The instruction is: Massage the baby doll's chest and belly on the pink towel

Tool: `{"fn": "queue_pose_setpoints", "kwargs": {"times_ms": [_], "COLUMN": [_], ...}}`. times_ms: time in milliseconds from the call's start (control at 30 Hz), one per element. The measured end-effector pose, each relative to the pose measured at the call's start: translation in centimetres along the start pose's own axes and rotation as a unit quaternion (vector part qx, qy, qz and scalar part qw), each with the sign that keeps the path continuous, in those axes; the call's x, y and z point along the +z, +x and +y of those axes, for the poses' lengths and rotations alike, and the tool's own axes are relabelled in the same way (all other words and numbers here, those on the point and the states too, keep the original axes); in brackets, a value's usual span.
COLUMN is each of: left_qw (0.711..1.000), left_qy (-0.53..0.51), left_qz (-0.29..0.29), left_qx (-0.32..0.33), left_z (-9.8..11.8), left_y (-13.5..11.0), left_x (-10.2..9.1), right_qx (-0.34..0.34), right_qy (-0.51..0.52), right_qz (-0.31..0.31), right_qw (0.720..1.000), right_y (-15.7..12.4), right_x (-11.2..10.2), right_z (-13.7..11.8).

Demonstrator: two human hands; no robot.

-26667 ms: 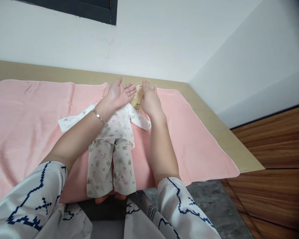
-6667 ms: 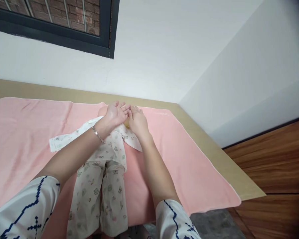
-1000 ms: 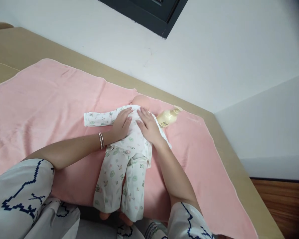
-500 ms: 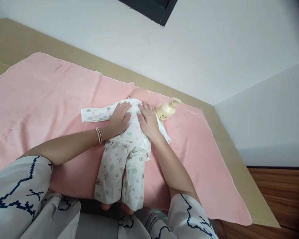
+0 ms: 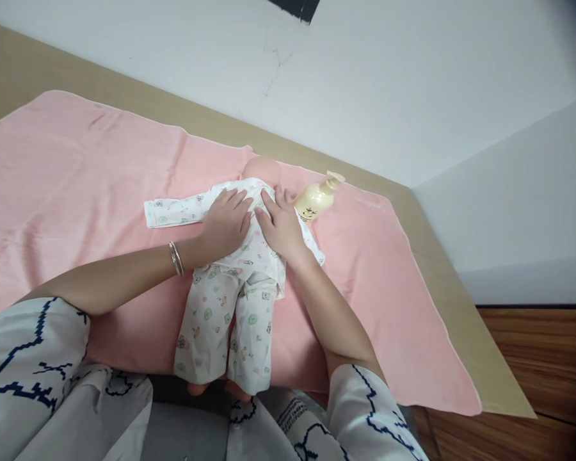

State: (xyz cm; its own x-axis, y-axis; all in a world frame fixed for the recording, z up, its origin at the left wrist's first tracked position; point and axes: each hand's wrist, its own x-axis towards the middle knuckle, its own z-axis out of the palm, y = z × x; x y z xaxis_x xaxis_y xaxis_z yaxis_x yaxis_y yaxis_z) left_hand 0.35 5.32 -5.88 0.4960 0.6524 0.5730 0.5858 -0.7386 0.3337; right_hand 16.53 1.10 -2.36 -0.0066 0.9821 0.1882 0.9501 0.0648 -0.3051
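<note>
A baby doll (image 5: 230,282) in white printed pyjamas lies on a pink towel (image 5: 77,179), its bare head (image 5: 262,169) at the far end and its feet over the near edge. My left hand (image 5: 225,224) lies flat on the doll's upper body, fingers stretched out. My right hand (image 5: 278,224) rests flat beside it on the same spot, fingers apart. Both hands touch the pyjama top and hold nothing. A cream pump bottle (image 5: 315,197) lies on the towel just right of my right hand.
The towel covers a tan table (image 5: 461,301) set against a white wall. The doll's left sleeve (image 5: 173,211) stretches out to the left. A wooden floor (image 5: 547,371) shows at the right. My patterned white sleeves (image 5: 38,365) fill the near edge.
Both hands have slid a little down the doll's chest and stay flat on it. The view has tilted, so the window frame has nearly left the top.
</note>
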Motion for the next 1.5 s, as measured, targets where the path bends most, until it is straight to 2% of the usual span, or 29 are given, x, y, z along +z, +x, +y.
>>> {"fn": "queue_pose_setpoints", "kwargs": {"times_ms": [67,233,300,367,467,567,633,700,800,867,933,1000,1133,1200,1300,1400,1500], "left_qw": [1.0,0.997,0.997,0.997,0.994,0.989,0.988,0.988,0.988,0.988,0.992,0.994,0.989,0.985,0.983,0.989,0.994], "left_qy": [0.014,0.005,0.017,0.042,0.085,0.122,0.133,0.123,0.067,0.036,0.028,0.033,0.06,0.07,0.058,0.045,0.043], "left_qz": [-0.023,-0.067,-0.068,-0.064,-0.071,-0.078,-0.081,-0.093,-0.132,-0.142,-0.123,-0.101,-0.133,-0.154,-0.167,-0.141,-0.083], "left_qx": [-0.01,-0.028,-0.026,-0.024,-0.024,-0.012,-0.002,0.007,0.048,0.058,0.026,-0.011,0.01,0.026,0.05,0.018,-0.051], "left_z": [-0.1,-2.0,-2.0,-1.2,0.8,2.1,1.9,0.8,-1.4,-2.0,-1.3,0.2,2.9,2.8,1.2,0.0,0.3], "left_y": [0.5,2.2,2.2,1.7,0.6,-0.1,0.2,1.1,2.5,2.8,2.2,1.0,-0.6,-0.3,1.0,1.7,1.2], "left_x": [-0.3,0.4,0.5,0.1,-1.3,-2.3,-2.4,-2.1,-1.2,-0.7,-0.5,-0.6,-1.4,-1.7,-1.5,-0.7,0.4], "right_qx": [0.011,0.011,0.001,0.002,0.032,0.045,0.04,0.037,0.026,0.015,0.006,0.001,0.001,0.012,0.018,-0.007,-0.017], "right_qy": [-0.01,-0.066,-0.07,-0.048,0.005,0.017,-0.004,-0.044,-0.098,-0.106,-0.086,-0.046,0.007,-0.012,-0.059,-0.079,-0.063], "right_qz": [0.002,0.0,-0.005,-0.011,-0.02,-0.022,-0.011,-0.001,0.013,0.021,0.016,-0.005,-0.025,-0.013,0.001,0.016,0.017], "right_qw": [1.0,0.998,0.998,0.999,0.999,0.999,0.999,0.998,0.995,0.994,0.996,0.999,1.0,1.0,0.998,0.997,0.998], "right_y": [0.0,-2.7,-3.1,-2.5,-0.2,1.1,0.6,-0.9,-3.2,-3.6,-2.8,-1.3,0.7,0.3,-1.3,-2.7,-2.4], "right_x": [0.0,-0.1,-0.4,-0.6,-0.5,-0.1,0.0,0.1,0.2,0.2,0.1,-0.1,-0.4,-0.3,0.1,0.4,0.2], "right_z": [-0.1,-3.6,-4.1,-3.3,-0.7,0.8,0.2,-1.4,-3.7,-4.1,-3.2,-1.6,0.3,-0.3,-2.3,-3.6,-3.1]}}
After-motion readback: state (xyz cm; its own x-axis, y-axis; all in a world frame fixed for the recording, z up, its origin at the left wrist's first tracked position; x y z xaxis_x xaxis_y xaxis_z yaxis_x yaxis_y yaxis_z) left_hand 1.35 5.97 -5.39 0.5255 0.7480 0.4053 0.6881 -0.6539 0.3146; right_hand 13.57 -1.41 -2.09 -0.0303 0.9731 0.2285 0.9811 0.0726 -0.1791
